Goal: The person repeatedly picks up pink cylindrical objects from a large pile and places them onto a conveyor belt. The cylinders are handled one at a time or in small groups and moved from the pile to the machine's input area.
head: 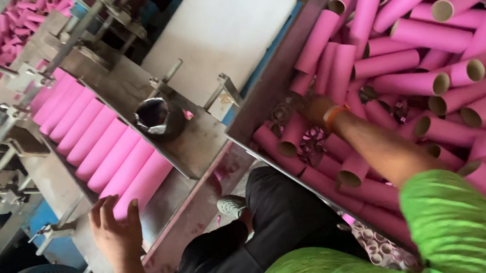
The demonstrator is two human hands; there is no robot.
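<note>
Nearest the camera, the left hand rests with fingers spread and open, holding nothing, touching the lowest pink tube in the row of tubes lying side by side on the metal feed tray of the machine. Further off, the right hand reaches into the metal bin heaped with loose pink cardboard tubes; its fingers are buried among them, so their grip cannot be determined. Beyond lies a white board.
</note>
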